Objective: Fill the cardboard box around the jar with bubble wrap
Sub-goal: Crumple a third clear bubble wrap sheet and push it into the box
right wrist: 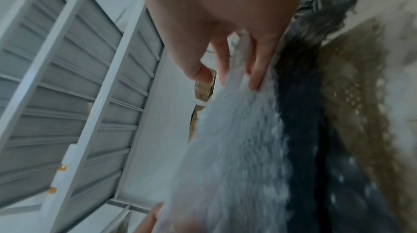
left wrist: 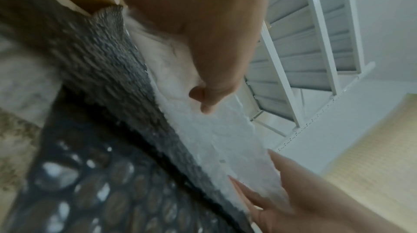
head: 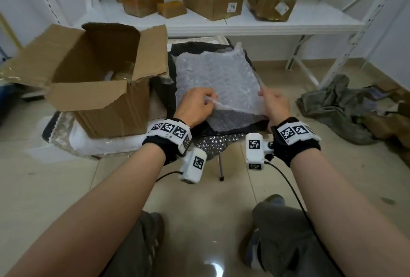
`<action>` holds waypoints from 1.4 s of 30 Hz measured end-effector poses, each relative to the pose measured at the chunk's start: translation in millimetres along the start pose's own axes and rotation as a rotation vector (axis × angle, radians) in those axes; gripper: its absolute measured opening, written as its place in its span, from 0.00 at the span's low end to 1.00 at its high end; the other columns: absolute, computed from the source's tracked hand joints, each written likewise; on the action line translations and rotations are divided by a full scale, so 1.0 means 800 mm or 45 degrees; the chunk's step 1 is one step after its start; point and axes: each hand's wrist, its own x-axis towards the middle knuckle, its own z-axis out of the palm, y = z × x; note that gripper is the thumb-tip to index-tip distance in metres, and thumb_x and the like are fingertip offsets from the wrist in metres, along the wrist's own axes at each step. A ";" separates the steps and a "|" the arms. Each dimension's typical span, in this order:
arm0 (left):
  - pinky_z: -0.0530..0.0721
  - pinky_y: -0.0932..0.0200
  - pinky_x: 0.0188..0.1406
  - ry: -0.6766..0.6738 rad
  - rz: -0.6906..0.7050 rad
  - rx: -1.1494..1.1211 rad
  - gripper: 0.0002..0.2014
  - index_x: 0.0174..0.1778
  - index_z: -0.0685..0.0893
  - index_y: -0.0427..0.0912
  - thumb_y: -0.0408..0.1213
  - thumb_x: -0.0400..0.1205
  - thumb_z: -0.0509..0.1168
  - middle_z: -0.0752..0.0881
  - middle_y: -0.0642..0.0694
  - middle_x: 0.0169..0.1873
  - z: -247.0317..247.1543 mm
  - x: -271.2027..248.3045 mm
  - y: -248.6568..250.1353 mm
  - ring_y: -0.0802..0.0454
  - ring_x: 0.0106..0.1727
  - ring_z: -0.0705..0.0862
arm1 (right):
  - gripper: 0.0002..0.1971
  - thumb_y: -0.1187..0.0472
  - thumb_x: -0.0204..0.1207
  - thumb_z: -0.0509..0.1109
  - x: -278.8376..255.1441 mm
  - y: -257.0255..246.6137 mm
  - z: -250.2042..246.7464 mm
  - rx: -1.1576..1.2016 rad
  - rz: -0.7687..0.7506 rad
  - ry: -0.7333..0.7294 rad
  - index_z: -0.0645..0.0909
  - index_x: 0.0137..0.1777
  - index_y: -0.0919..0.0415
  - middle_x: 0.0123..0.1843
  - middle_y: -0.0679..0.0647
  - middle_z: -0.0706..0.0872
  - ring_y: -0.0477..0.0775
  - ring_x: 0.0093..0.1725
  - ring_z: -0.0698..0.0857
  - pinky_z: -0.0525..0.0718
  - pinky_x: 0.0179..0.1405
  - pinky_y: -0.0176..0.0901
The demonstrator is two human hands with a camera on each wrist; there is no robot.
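An open cardboard box (head: 97, 81) stands at the left with its flaps spread; the jar (head: 123, 74) shows only as a pale glint deep inside. To the right of the box a clear bubble wrap sheet (head: 217, 76) is lifted off a dark stool. My left hand (head: 197, 105) pinches the sheet's near left edge, fingers curled round it. My right hand (head: 275, 104) grips the near right edge. The left wrist view shows the white sheet (left wrist: 216, 139) under my left hand (left wrist: 203, 98). In the right wrist view, my right hand's fingers (right wrist: 255, 69) clamp the sheet (right wrist: 237, 147).
More bubble wrap (head: 213, 143) drapes over the dark stool below the sheet. A white shelf (head: 221, 21) behind carries several cardboard boxes. Crumpled olive cloth (head: 337, 103) lies on the tiled floor at the right. White foam sheeting (head: 93, 143) lies beneath the box.
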 end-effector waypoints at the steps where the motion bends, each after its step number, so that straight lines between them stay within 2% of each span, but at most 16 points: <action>1: 0.76 0.47 0.73 -0.036 0.025 -0.032 0.17 0.31 0.79 0.57 0.29 0.79 0.67 0.90 0.50 0.59 -0.003 -0.004 0.002 0.51 0.65 0.84 | 0.05 0.51 0.72 0.74 0.000 -0.001 -0.006 -0.044 -0.004 -0.040 0.84 0.39 0.50 0.50 0.51 0.88 0.58 0.59 0.85 0.84 0.67 0.58; 4: 0.67 0.52 0.79 -0.309 0.077 -0.032 0.14 0.32 0.82 0.53 0.30 0.78 0.72 0.85 0.51 0.67 -0.016 -0.017 0.004 0.53 0.73 0.77 | 0.02 0.56 0.76 0.72 0.000 -0.008 -0.020 -0.193 -0.077 -0.206 0.86 0.46 0.50 0.54 0.52 0.87 0.56 0.56 0.86 0.85 0.64 0.57; 7: 0.62 0.56 0.79 -0.658 0.039 -0.136 0.05 0.36 0.89 0.53 0.43 0.77 0.71 0.80 0.56 0.73 -0.034 -0.029 0.008 0.58 0.77 0.72 | 0.14 0.66 0.82 0.67 -0.004 -0.013 -0.030 -0.172 -0.105 -0.532 0.86 0.63 0.53 0.53 0.59 0.88 0.57 0.42 0.86 0.89 0.50 0.57; 8: 0.62 0.59 0.77 -0.687 -0.014 -0.236 0.09 0.38 0.91 0.51 0.48 0.78 0.67 0.80 0.56 0.73 -0.038 -0.031 0.009 0.60 0.75 0.73 | 0.17 0.69 0.83 0.66 -0.007 -0.014 -0.033 -0.202 -0.128 -0.597 0.86 0.66 0.53 0.53 0.59 0.88 0.55 0.39 0.86 0.89 0.43 0.52; 10: 0.68 0.59 0.74 -0.551 -0.139 -0.351 0.16 0.44 0.93 0.46 0.52 0.81 0.64 0.84 0.54 0.67 -0.041 -0.028 0.005 0.59 0.70 0.78 | 0.20 0.74 0.81 0.64 -0.011 -0.010 -0.036 -0.265 -0.168 -0.663 0.85 0.67 0.55 0.58 0.54 0.87 0.53 0.42 0.86 0.87 0.39 0.44; 12: 0.77 0.55 0.67 -0.263 -0.242 -0.180 0.14 0.57 0.88 0.45 0.49 0.83 0.66 0.82 0.49 0.65 -0.043 -0.019 -0.008 0.51 0.67 0.80 | 0.20 0.74 0.81 0.65 -0.014 -0.005 -0.039 -0.279 -0.182 -0.673 0.86 0.67 0.57 0.63 0.52 0.86 0.55 0.53 0.87 0.89 0.52 0.47; 15: 0.78 0.48 0.67 -0.076 -0.529 0.093 0.29 0.72 0.73 0.47 0.49 0.76 0.73 0.76 0.44 0.69 -0.046 -0.010 -0.034 0.45 0.69 0.78 | 0.14 0.69 0.82 0.70 -0.013 0.005 -0.044 -0.165 -0.166 -0.647 0.88 0.65 0.61 0.65 0.55 0.89 0.56 0.65 0.87 0.83 0.70 0.54; 17: 0.77 0.48 0.69 -0.029 -0.637 0.024 0.39 0.77 0.67 0.45 0.50 0.74 0.76 0.77 0.44 0.70 -0.049 -0.006 -0.037 0.43 0.70 0.78 | 0.13 0.70 0.82 0.69 -0.012 0.008 -0.048 -0.129 -0.165 -0.661 0.88 0.62 0.61 0.66 0.57 0.89 0.53 0.61 0.88 0.86 0.65 0.49; 20: 0.75 0.49 0.70 0.004 -0.736 -0.188 0.45 0.82 0.61 0.40 0.45 0.73 0.78 0.74 0.40 0.76 -0.056 0.000 -0.035 0.42 0.73 0.76 | 0.19 0.79 0.80 0.64 -0.011 0.010 -0.051 -0.090 -0.141 -0.647 0.85 0.63 0.60 0.64 0.63 0.88 0.45 0.41 0.90 0.86 0.39 0.37; 21: 0.77 0.49 0.69 0.011 -0.782 -0.268 0.46 0.83 0.61 0.39 0.43 0.73 0.79 0.74 0.39 0.76 -0.058 0.001 -0.035 0.41 0.73 0.76 | 0.23 0.81 0.79 0.62 -0.012 0.009 -0.051 -0.037 -0.108 -0.639 0.82 0.66 0.59 0.63 0.63 0.88 0.44 0.39 0.90 0.85 0.35 0.36; 24: 0.82 0.52 0.63 0.048 -0.892 -0.627 0.45 0.82 0.61 0.38 0.35 0.73 0.79 0.79 0.36 0.70 -0.061 -0.004 -0.034 0.42 0.68 0.81 | 0.33 0.84 0.78 0.62 -0.010 0.011 -0.047 0.144 -0.058 -0.565 0.70 0.74 0.49 0.59 0.62 0.87 0.52 0.47 0.91 0.86 0.44 0.44; 28: 0.83 0.52 0.63 0.051 -0.924 -0.781 0.41 0.79 0.66 0.39 0.29 0.73 0.78 0.83 0.38 0.64 -0.063 -0.008 -0.032 0.44 0.63 0.84 | 0.28 0.82 0.78 0.64 -0.005 0.012 -0.043 0.118 -0.017 -0.536 0.75 0.74 0.60 0.58 0.62 0.88 0.55 0.46 0.86 0.85 0.40 0.44; 32: 0.83 0.50 0.61 -0.125 -0.867 -0.721 0.17 0.55 0.87 0.39 0.32 0.71 0.79 0.88 0.38 0.56 -0.070 -0.010 -0.031 0.43 0.56 0.86 | 0.12 0.67 0.81 0.65 -0.006 0.010 -0.039 0.142 -0.004 -0.609 0.76 0.63 0.66 0.46 0.58 0.88 0.53 0.40 0.84 0.85 0.36 0.44; 35: 0.86 0.47 0.60 -0.180 -0.802 -0.896 0.13 0.56 0.88 0.36 0.26 0.76 0.74 0.89 0.33 0.54 -0.074 -0.014 -0.022 0.40 0.54 0.89 | 0.22 0.50 0.78 0.71 -0.008 0.009 -0.037 0.111 -0.009 -0.654 0.79 0.67 0.64 0.50 0.58 0.89 0.54 0.42 0.85 0.81 0.41 0.51; 38: 0.89 0.48 0.54 -0.227 -0.748 -0.945 0.12 0.56 0.87 0.38 0.24 0.78 0.71 0.90 0.35 0.48 -0.074 -0.015 -0.019 0.41 0.49 0.90 | 0.14 0.59 0.82 0.72 -0.005 0.010 -0.038 0.064 -0.073 -0.601 0.83 0.65 0.62 0.50 0.58 0.89 0.49 0.35 0.88 0.82 0.29 0.45; 42: 0.89 0.63 0.39 -0.208 -0.654 -0.929 0.10 0.52 0.88 0.38 0.22 0.79 0.69 0.89 0.40 0.41 -0.070 -0.014 -0.026 0.51 0.38 0.88 | 0.09 0.65 0.82 0.70 0.004 0.013 -0.045 0.116 -0.070 -0.543 0.82 0.60 0.65 0.44 0.56 0.88 0.50 0.31 0.88 0.82 0.25 0.44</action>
